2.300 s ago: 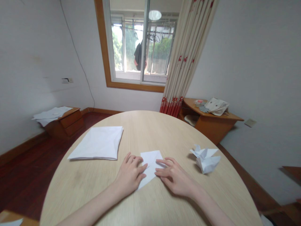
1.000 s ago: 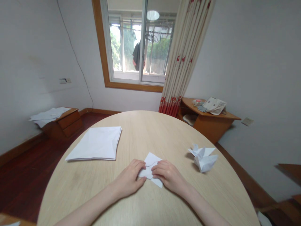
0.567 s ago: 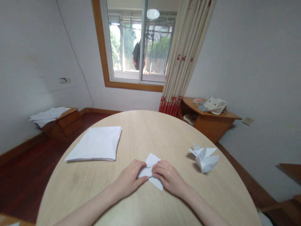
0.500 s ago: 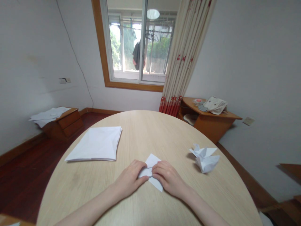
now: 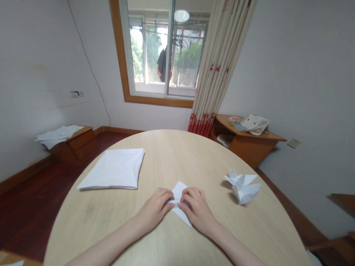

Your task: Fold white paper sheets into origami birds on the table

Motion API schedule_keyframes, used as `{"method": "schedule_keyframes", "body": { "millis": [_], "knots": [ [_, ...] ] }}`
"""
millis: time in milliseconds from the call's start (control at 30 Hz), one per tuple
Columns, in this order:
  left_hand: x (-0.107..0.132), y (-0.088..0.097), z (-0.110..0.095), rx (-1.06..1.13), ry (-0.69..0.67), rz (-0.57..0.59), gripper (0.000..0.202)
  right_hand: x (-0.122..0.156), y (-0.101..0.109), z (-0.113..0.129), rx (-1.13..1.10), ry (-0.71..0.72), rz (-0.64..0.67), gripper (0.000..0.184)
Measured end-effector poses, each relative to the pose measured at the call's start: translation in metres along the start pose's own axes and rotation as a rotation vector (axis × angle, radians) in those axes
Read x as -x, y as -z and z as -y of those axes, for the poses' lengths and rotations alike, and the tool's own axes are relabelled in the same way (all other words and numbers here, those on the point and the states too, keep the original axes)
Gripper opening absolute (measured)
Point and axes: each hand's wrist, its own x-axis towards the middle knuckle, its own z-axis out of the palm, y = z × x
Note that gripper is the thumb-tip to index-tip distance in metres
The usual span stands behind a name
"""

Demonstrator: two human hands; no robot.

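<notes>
A small folded piece of white paper [image 5: 182, 215] lies on the round wooden table [image 5: 166, 244], its pointed ends showing beyond and in front of my fingers. My left hand [image 5: 156, 207] pinches its left side, thumb nearest me and fingers on the far side. On the right side, my right hand [image 5: 196, 207] grips the paper between curled fingers and thumb. The fingertips of both hands nearly meet over the middle and hide part of the folds.
A stack of white paper sheets [image 5: 112, 170] lies at the table's left. Folded paper figures [image 5: 242, 188] sit at the right. Beyond the table stand a low cabinet [image 5: 80, 142] at left and a corner desk [image 5: 244, 146] with a cloth bag [image 5: 255, 123].
My left fingers and thumb have drawn closer together on the paper. The right hand's fingers have curled more and lifted slightly, and the middle of the paper is more covered.
</notes>
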Motion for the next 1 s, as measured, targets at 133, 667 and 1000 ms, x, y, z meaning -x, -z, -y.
{"method": "schedule_keyframes", "body": {
  "millis": [133,667,1000],
  "knots": [
    [0.0,-0.0037,0.0007,0.005,0.021,-0.024,0.013,0.0002,-0.0055,-0.0028,0.027,-0.042,-0.033,0.01],
    [-0.0021,-0.0088,-0.0067,-0.019,0.076,-0.067,0.01,-0.0035,-0.0071,0.0027,0.082,-0.149,0.01,0.008],
    [-0.0066,-0.0016,-0.0038,-0.137,0.085,-0.013,0.009,-0.0039,-0.0079,0.0009,0.023,-0.196,0.019,0.008]
  ]
}}
